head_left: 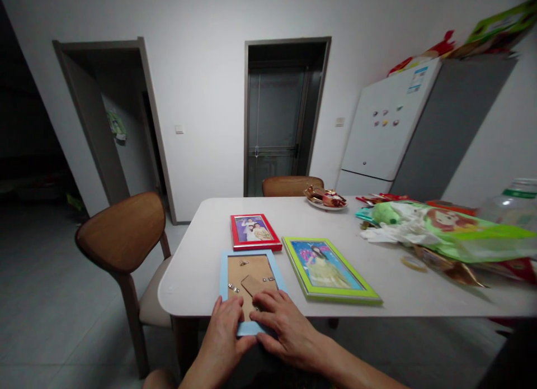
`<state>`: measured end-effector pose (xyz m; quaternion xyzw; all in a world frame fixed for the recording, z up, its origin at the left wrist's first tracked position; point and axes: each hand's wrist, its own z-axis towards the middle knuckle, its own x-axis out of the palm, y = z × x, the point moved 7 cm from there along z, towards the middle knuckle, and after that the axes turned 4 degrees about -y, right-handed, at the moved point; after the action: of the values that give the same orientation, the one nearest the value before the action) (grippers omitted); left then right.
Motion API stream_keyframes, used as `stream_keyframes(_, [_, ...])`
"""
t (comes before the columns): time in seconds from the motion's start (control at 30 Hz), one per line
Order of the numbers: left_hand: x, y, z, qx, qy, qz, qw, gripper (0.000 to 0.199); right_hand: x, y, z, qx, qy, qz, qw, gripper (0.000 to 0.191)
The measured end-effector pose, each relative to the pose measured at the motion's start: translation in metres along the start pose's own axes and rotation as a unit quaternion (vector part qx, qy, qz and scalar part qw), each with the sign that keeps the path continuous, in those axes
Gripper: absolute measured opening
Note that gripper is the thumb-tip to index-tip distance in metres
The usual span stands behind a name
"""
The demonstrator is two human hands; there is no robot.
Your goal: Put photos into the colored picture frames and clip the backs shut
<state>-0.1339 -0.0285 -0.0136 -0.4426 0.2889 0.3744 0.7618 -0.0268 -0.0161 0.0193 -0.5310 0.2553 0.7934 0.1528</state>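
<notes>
A light-blue picture frame (pixel 224 266) lies face down at the table's near edge. Its brown backing board (pixel 251 266) faces up, with small metal clips and a cut-out stand flap on it. My left hand (pixel 226 325) grips the frame's near left corner, fingers over the side and thumb at the near edge. Against the near right part of the frame is my right hand (pixel 287 327), its curled fingers on the backing and its thumb by the near edge. What lies under those fingers is hidden. A red picture frame (pixel 255 246) and a green picture frame (pixel 335 295), both face up, lie close by.
The white table (pixel 201 238) carries a plate of wrapped items (pixel 326 199) at the back. Plastic bags (pixel 457 227) and a clear jar (pixel 512 204) crowd its right side. Wooden chairs (pixel 126 232) stand at the left and behind. A fridge (pixel 377 121) is at the back right.
</notes>
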Motion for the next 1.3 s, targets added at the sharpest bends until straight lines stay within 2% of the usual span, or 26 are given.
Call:
stream_keyframes(0.13, [-0.003,-0.002,0.001,-0.002,0.003,-0.013,1.000,0.039,-0.001,-0.003,0.003,0.002,-0.013,0.026,1.000,0.026])
stream_keyframes(0.27, [-0.005,-0.006,0.001,0.005,0.007,-0.027,1.000,0.035,0.006,-0.014,0.027,0.021,-0.045,0.041,0.998,0.032])
stream_keyframes(0.4, [-0.007,-0.008,-0.001,0.014,0.011,-0.037,0.999,0.023,0.021,-0.015,0.059,0.014,-0.022,0.001,1.000,0.024])
stream_keyframes(0.5, [-0.007,-0.008,-0.002,0.014,0.021,-0.044,0.999,0.021,0.029,-0.014,0.071,0.004,-0.002,-0.022,1.000,0.017])
stream_keyframes(0.7, [-0.009,-0.007,-0.004,0.018,0.011,-0.054,0.998,0.019,0.031,-0.014,0.072,-0.004,-0.024,-0.006,1.000,0.020])
stream_keyframes(0.87, [-0.009,-0.007,-0.005,0.023,-0.001,-0.055,0.998,0.018,0.032,-0.013,0.072,-0.019,-0.019,-0.001,1.000,0.018])
stream_keyframes(1.03, [-0.006,-0.010,-0.006,0.028,0.009,-0.038,0.999,0.019,0.030,-0.010,0.068,-0.044,-0.024,0.032,0.998,0.030])
stream_keyframes(1.13, [-0.006,-0.010,-0.003,0.027,0.020,-0.035,0.999,0.019,0.031,-0.012,0.068,-0.043,-0.023,0.033,0.998,0.029])
stream_keyframes(1.23, [-0.008,-0.009,0.001,0.019,0.036,-0.043,0.998,0.019,0.029,-0.025,0.074,-0.007,-0.051,0.024,0.998,0.025])
stream_keyframes(1.3, [-0.010,-0.008,0.001,0.010,0.045,-0.048,0.998,0.021,0.026,-0.043,0.080,0.054,-0.079,0.004,0.995,0.026])
